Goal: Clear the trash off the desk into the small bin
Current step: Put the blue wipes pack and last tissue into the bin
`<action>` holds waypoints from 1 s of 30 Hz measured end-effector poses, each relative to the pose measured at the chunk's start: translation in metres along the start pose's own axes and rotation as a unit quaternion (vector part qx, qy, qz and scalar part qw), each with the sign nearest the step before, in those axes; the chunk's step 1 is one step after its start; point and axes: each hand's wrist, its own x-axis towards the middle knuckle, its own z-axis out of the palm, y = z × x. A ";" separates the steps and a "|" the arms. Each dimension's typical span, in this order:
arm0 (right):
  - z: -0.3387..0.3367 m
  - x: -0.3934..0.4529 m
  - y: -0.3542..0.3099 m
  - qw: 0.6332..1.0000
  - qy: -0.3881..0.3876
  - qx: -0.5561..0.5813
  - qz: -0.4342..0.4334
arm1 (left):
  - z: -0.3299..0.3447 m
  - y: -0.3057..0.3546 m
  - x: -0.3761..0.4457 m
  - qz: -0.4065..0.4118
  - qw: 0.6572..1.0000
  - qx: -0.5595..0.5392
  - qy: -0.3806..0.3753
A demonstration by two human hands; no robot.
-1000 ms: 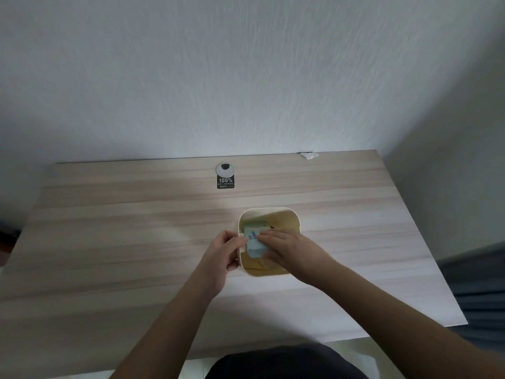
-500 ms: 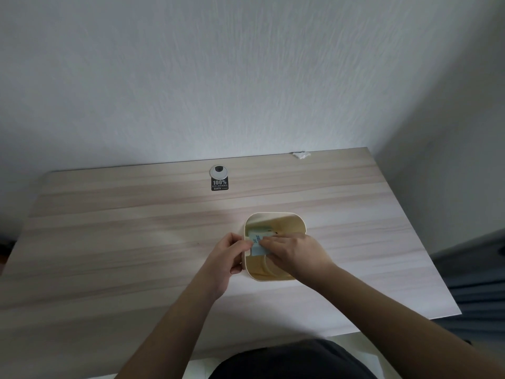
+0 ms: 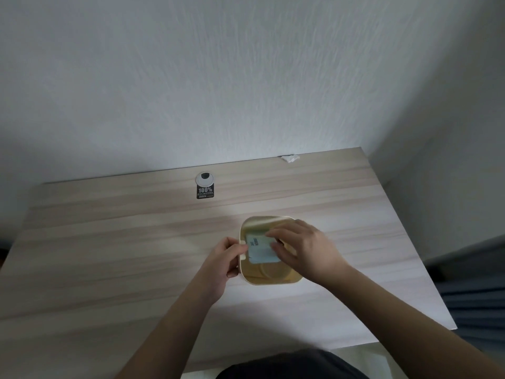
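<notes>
A small cream bin [image 3: 269, 281] with rounded corners stands on the wooden desk [image 3: 109, 255], right of centre. A pale blue packet [image 3: 259, 248] with dark print lies in the bin's mouth. My right hand [image 3: 303, 248] rests over the bin, fingertips on the packet's right side. My left hand [image 3: 222, 259] is at the bin's left rim, thumb and fingers pinching the rim and the packet's left edge. A small crumpled white scrap [image 3: 290, 158] lies at the desk's far edge against the wall.
A round grey cable grommet [image 3: 205, 178] with a black "100%" sticker [image 3: 205, 192] below it sits near the back of the desk. White walls close in behind and on the right. The desk's right edge drops off to a dark floor.
The blue packet has sunk a little into the bin under both hands. My right hand's fingers have spread more over it. The view has shifted slightly.
</notes>
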 end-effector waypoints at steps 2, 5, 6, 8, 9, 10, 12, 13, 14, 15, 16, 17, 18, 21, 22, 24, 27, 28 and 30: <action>-0.015 0.003 0.023 0.999 0.033 0.002 0.016 | 0.014 0.004 0.008 0.002 1.000 0.006 -0.003; -0.035 0.011 0.065 0.996 0.064 0.000 0.064 | 0.035 0.012 0.019 0.007 1.000 0.006 -0.011; -0.040 0.015 0.078 0.994 0.067 -0.001 0.083 | 0.041 0.015 0.022 0.006 1.000 0.004 -0.009; -0.046 0.024 0.105 0.992 0.059 0.000 0.107 | 0.051 0.017 0.029 0.005 1.000 0.005 0.001; -0.048 0.029 0.118 0.992 0.049 -0.001 0.112 | 0.054 0.018 0.032 0.006 1.000 0.006 0.006; -0.049 0.033 0.130 0.993 0.037 -0.004 0.116 | 0.058 0.019 0.035 0.008 1.000 0.006 0.009; -0.048 0.042 0.149 0.992 0.008 -0.012 0.124 | 0.063 0.020 0.041 0.017 1.000 0.003 0.011; -0.047 0.047 0.158 0.991 -0.010 -0.015 0.129 | 0.066 0.020 0.044 0.020 1.000 0.001 0.015; -0.045 0.051 0.165 0.990 -0.031 -0.017 0.136 | 0.068 0.021 0.047 0.022 1.000 -0.004 0.022; -0.044 0.056 0.173 0.988 -0.056 -0.018 0.142 | 0.070 0.022 0.050 0.024 0.999 -0.010 0.031; -0.043 0.062 0.180 0.986 -0.080 -0.019 0.146 | 0.072 0.022 0.053 0.026 0.999 -0.013 0.041; -0.041 0.068 0.188 0.984 -0.099 -0.021 0.150 | 0.073 0.022 0.056 0.027 0.998 -0.013 0.049; -0.039 0.075 0.197 0.982 -0.111 -0.022 0.154 | 0.074 0.022 0.060 0.027 0.998 -0.009 0.057; -0.033 0.093 0.222 0.976 -0.136 -0.027 0.170 | 0.076 0.022 0.067 0.036 0.997 -0.016 0.073; -0.030 0.100 0.228 0.974 -0.146 -0.034 0.172 | 0.077 0.024 0.069 0.041 0.996 -0.019 0.075; -0.022 0.112 0.239 0.969 -0.168 -0.050 0.175 | 0.080 0.031 0.073 0.045 0.995 -0.023 0.082; -0.006 0.130 0.250 0.961 -0.211 -0.070 0.166 | 0.083 0.042 0.077 0.057 0.994 -0.017 0.086; 0.000 0.137 0.253 0.958 -0.225 -0.077 0.161 | 0.084 0.046 0.078 0.062 0.994 -0.015 0.091; 0.012 0.150 0.262 0.952 -0.247 -0.084 0.160 | 0.083 0.051 0.081 0.067 0.993 -0.010 0.102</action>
